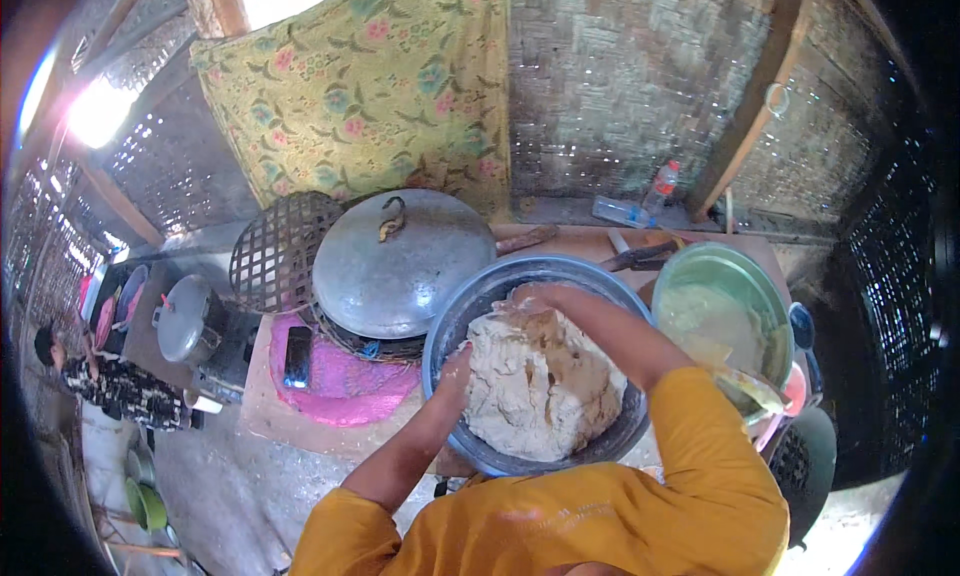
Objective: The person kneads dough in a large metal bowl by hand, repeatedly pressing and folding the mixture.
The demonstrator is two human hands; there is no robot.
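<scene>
A large blue-grey basin (463, 298) stands on the table right before me. In it lies a big pale mass of dough (540, 408), cracked and crumbly on top, with a browner damp patch along its middle. My left hand (455, 374) presses against the dough's left side, its fingers partly hidden between dough and basin wall. Reaching across the basin, my right hand (532, 296) curls over the dough's far edge, and its fingertips are hard to make out. Both hands clasp the dough from opposite sides.
Left of the basin, a large domed metal lid (405, 271) covers a basket, near a phone (298, 356) on a pink sack (345, 404). A green tub (715, 316) stands right. Plastic bottles (660, 188) lie by the wall. Another person (125, 391) is far left.
</scene>
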